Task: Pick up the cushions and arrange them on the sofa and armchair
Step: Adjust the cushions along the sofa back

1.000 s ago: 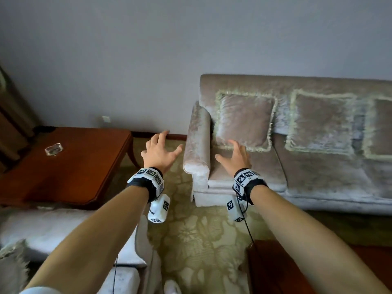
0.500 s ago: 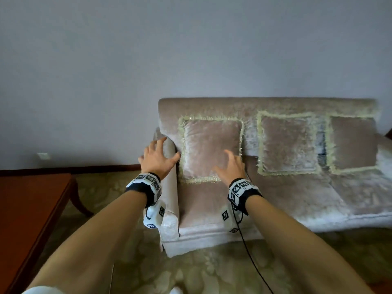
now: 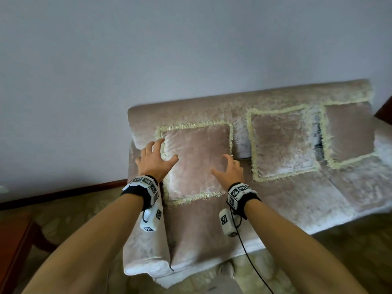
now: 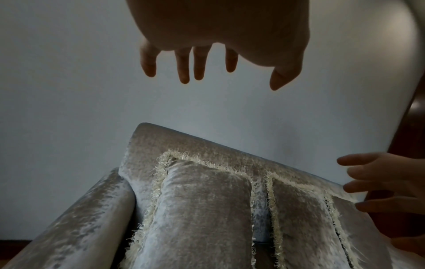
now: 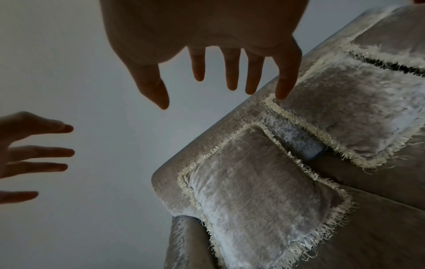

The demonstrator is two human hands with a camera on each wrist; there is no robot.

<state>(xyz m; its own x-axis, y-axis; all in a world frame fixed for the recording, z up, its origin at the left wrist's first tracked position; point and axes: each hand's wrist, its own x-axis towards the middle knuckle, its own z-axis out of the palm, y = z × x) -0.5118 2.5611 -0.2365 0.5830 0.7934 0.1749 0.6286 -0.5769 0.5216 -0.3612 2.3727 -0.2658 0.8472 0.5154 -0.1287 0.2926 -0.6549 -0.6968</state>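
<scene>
A pinkish velvet sofa (image 3: 307, 194) stands against the wall. Three matching cushions with pale fringe lean on its backrest: the left cushion (image 3: 197, 158), the middle cushion (image 3: 282, 143) and the right cushion (image 3: 350, 132). My left hand (image 3: 157, 158) hovers with spread fingers over the left cushion's upper left edge. Above that cushion's right side my right hand (image 3: 229, 168) is spread too. Both wrist views show the fingers in the air above the left cushion (image 4: 202, 209) (image 5: 257, 191), holding nothing.
A dark wooden table (image 3: 12, 251) shows at the lower left on a patterned green carpet (image 3: 74, 217). The plain wall (image 3: 148, 49) runs behind the sofa. A dark wooden piece (image 3: 385, 115) stands past the sofa's right end.
The view has swung right and closer to the sofa. Both hands have moved from the armrest and seat edge up over the left cushion.
</scene>
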